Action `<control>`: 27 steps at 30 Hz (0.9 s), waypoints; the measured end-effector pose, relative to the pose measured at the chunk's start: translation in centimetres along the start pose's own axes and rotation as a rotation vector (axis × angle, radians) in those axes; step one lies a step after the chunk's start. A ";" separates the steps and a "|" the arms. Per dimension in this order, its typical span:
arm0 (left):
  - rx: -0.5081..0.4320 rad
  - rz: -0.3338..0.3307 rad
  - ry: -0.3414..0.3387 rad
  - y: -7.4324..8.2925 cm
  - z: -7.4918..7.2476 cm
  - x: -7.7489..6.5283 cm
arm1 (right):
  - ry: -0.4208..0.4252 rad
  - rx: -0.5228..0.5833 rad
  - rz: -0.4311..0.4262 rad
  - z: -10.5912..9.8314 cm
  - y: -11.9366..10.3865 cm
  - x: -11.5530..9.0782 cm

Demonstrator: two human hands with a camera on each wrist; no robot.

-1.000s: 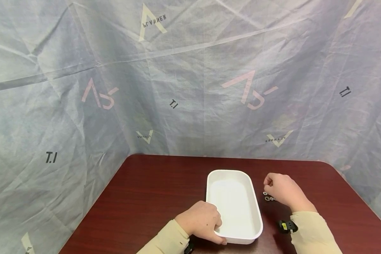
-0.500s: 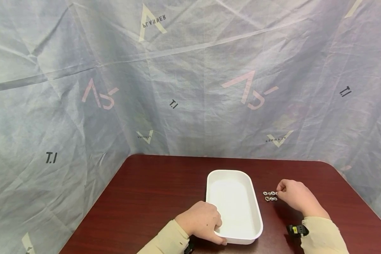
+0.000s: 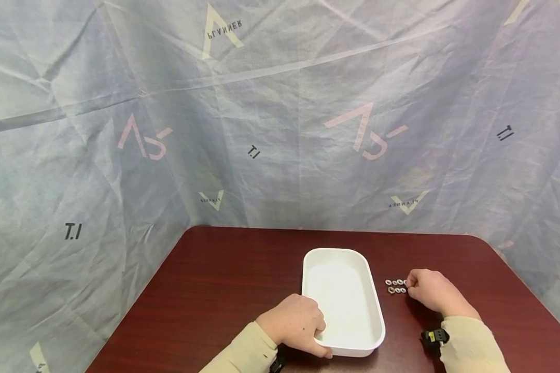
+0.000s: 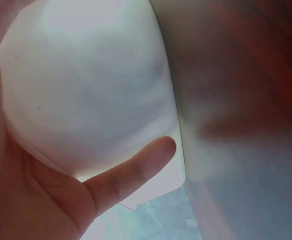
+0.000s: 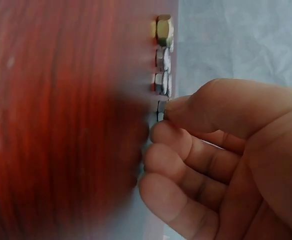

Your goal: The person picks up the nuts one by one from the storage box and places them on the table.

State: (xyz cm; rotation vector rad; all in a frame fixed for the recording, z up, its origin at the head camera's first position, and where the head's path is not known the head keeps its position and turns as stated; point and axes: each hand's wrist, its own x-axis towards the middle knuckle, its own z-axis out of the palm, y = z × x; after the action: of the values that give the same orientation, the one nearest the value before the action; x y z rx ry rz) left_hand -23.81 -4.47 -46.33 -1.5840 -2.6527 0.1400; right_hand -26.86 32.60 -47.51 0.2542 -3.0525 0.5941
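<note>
A white rectangular tray (image 3: pixel 340 305) with rounded corners stands on the dark red table. My left hand (image 3: pixel 291 324) grips its near left corner, fingers over the rim and thumb (image 4: pixel 136 172) along the outer wall. Right of the tray, small nuts lie in two short rows. A brass-coloured hex nut (image 3: pixel 391 290) begins the nearer row, followed by silver ones (image 3: pixel 400 290). At the right end of these rows, my right hand (image 3: pixel 436 292) pinches a silver nut (image 5: pixel 161 109) between thumb and forefinger, low at the tabletop. The fingertips partly hide that nut.
A grey printed cloth (image 3: pixel 280 129) hangs behind the table (image 3: pixel 228 274) and along its sides. Dark wrist cameras show under both sleeves, the right one (image 3: pixel 434 336) more plainly. The tray's white floor shows nothing lying on it.
My right hand has moved right from above the nuts to the end of their rows, then dipped slightly toward the near row. My left hand and the tray stay put.
</note>
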 end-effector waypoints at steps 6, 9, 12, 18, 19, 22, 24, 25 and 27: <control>-0.004 0.012 0.010 -0.1 0.1 -0.2 | -0.001 -0.003 -0.003 0.4 0.1 0.0; -0.010 0.018 0.007 -0.1 0.1 -0.4 | -0.013 -0.001 -0.003 0.4 -0.1 -0.1; -0.006 0.015 0.009 -0.1 0.1 -0.5 | -0.012 0.003 -0.012 0.4 -0.2 -0.1; 0.013 0.007 0.028 -0.1 0.1 -0.9 | -0.011 0.009 -0.014 0.8 -0.5 0.1; 0.016 0.009 0.031 -0.1 0.1 -1.0 | -0.013 0.008 -0.011 0.9 -0.5 0.1; 0.021 0.014 0.041 -0.1 0.2 -1.2 | -0.016 0.017 -0.005 1.0 -0.5 0.1; 0.020 0.018 0.046 -0.1 0.3 -1.2 | -0.015 0.024 -0.004 1.1 -0.5 0.1; 0.019 0.019 0.048 -0.2 0.4 -1.2 | -0.013 0.028 -0.004 1.1 -0.5 0.1; 0.016 0.019 0.049 -0.2 0.4 -1.3 | -0.008 0.036 -0.003 1.2 -0.5 0.0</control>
State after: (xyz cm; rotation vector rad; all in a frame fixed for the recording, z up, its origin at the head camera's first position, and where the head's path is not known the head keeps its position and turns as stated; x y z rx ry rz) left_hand -23.42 -5.69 -46.74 -1.5871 -2.5941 0.1208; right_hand -26.81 31.67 -48.41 0.2620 -3.0511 0.6493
